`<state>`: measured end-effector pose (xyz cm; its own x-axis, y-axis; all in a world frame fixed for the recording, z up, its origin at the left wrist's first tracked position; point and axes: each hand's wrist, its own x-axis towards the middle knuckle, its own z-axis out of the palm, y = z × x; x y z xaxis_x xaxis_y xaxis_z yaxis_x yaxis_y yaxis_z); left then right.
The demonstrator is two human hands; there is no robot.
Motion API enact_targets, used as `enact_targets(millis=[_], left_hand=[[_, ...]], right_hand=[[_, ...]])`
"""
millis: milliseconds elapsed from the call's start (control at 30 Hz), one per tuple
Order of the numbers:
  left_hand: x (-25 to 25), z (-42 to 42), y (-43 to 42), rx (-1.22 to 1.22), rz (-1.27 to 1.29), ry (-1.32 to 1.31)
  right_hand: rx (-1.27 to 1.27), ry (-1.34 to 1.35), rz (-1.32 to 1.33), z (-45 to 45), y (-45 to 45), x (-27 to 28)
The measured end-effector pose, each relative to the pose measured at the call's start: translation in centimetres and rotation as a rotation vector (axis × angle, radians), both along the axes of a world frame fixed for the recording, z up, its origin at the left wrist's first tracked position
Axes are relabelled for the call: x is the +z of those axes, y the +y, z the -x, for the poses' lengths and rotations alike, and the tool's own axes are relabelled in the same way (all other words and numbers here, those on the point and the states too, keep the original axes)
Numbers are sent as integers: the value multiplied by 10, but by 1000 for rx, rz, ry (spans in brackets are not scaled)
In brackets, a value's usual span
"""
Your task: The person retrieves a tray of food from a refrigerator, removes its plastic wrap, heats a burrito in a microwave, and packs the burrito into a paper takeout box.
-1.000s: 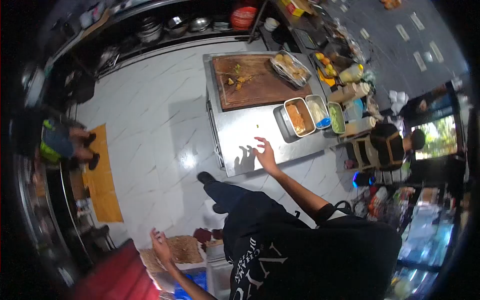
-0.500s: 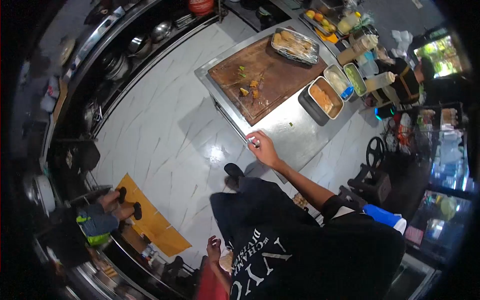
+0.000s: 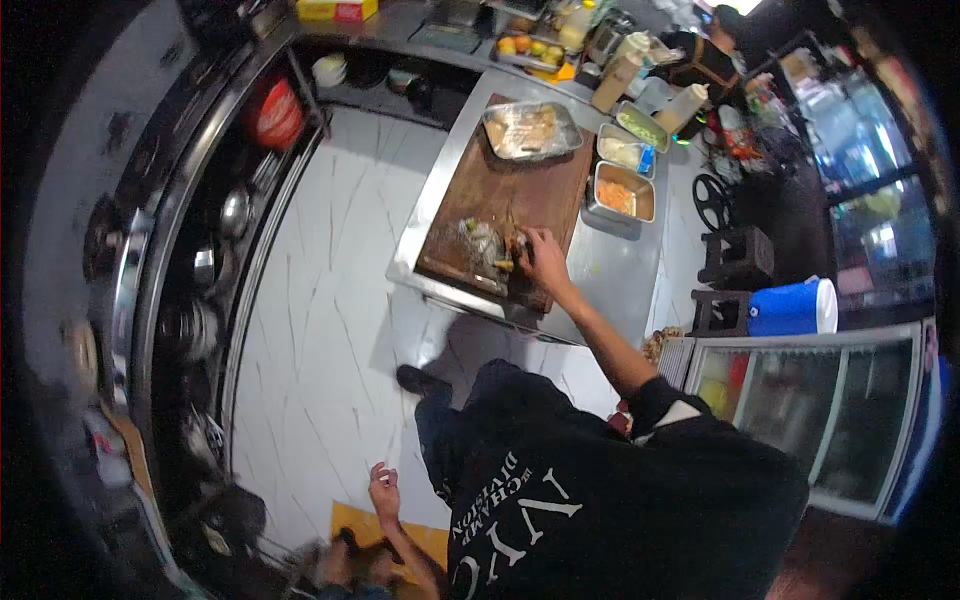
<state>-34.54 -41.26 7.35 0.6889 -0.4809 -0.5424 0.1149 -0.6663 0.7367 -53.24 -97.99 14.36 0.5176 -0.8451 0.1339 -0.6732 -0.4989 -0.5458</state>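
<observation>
My right hand (image 3: 543,258) reaches down onto the brown cutting board (image 3: 548,195), its fingers bent together over dark and orange food scraps (image 3: 512,242). What lies between the fingertips I cannot make out. Beside them is a pale, glossy patch (image 3: 481,242) with a touch of green, too blurred to name. My left hand (image 3: 384,490) hangs low over the floor, away from the table, fingers loosely bent and apart, holding nothing visible. On the far part of the board sits a tray of food under clear wrap (image 3: 530,130).
Right of the board stand a metal container of orange food (image 3: 622,192), a container of pale food (image 3: 622,150) and one of green food (image 3: 642,122). Squeeze bottles (image 3: 620,72) stand behind. A co-worker (image 3: 705,60) is at the far right. A blue cooler (image 3: 792,307) tops a glass-door fridge (image 3: 800,400).
My right hand has moved from beside the table's near edge onto the board, over the scraps. The view has turned and shifted. A pale patch now shows on the board.
</observation>
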Motion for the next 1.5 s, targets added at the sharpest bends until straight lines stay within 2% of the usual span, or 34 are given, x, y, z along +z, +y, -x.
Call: enact_targets(millis=[33, 67, 100, 133, 200, 300, 367, 433, 500, 633, 700, 833, 900, 933, 1033, 1067, 1167, 1200, 1233, 1300, 1367, 1433, 1467, 1500], left_hand=[[-11, -39, -7, -81, 15, -21], [10, -80, -35, -212, -165, -42], [12, -118, -55, -296, -105, -78], [42, -150, -95, -450, -165, -197], [50, -215, -149, -640, -127, -369], [80, -273, -258, -773, -76, -370], [92, -289, -327, -889, 5, -439], [80, -288, -394, -991, 176, -461], [104, -255, -463, -1147, 254, -506], [155, -182, -572, -1482, 441, -404], [156, -164, -621, -1652, 506, -539], [150, -132, -713, -1818, 610, -747], [156, -109, -760, -1954, 733, -791], [136, -101, -787, -2017, 846, -899], [129, -78, -843, -2235, 1043, -1201], [124, -74, -861, -2369, 1013, -1177], [113, -64, -899, -2604, 1182, -1086], [113, -61, -906, -2557, 1398, -1074], [113, -59, -909, -2635, 1330, -1032], [119, -51, -913, -2783, 1199, -963], [120, -48, -913, -2709, 1309, -857], [112, -49, -914, -2685, 1365, -807], [109, -48, -916, -2715, 1334, -672], [112, -48, -916, -2739, 1272, -660]], right_hand=[[-73, -30, -67, 0, 5, 3], [-155, -61, -75, 1, 14, 12], [-241, -86, -89, 4, 26, 23], [-313, -81, -103, 9, 36, 24], [-457, -82, -127, 17, 51, 25], [-633, -136, -195, 20, 69, 18], [-673, -143, -140, 13, 71, 17], [-710, -191, -113, 5, 66, 1], [-747, -164, -145, -8, 48, -7], [-843, -69, -181, -39, 26, -5], [-853, -10, -185, -50, 19, -1], [-861, 72, -268, -82, 14, 15], [-885, 118, -236, -90, 11, -3], [-901, 132, -220, -95, 9, -6], [-977, 109, -210, -106, 3, 2], [-1010, 91, -204, -106, 2, 2], [-1171, 92, -250, -118, -7, 11], [-1260, 52, -305, -123, -12, 13], [-1343, 12, -358, -128, -16, 16], [-1433, 81, -285, -136, -31, 24], [-1502, 65, -242, -142, -52, 33], [-1558, -223, -195, -149, -86, 40], [-1581, -370, -166, -151, -105, 41], [-1593, -595, -216, -151, -125, 42]])
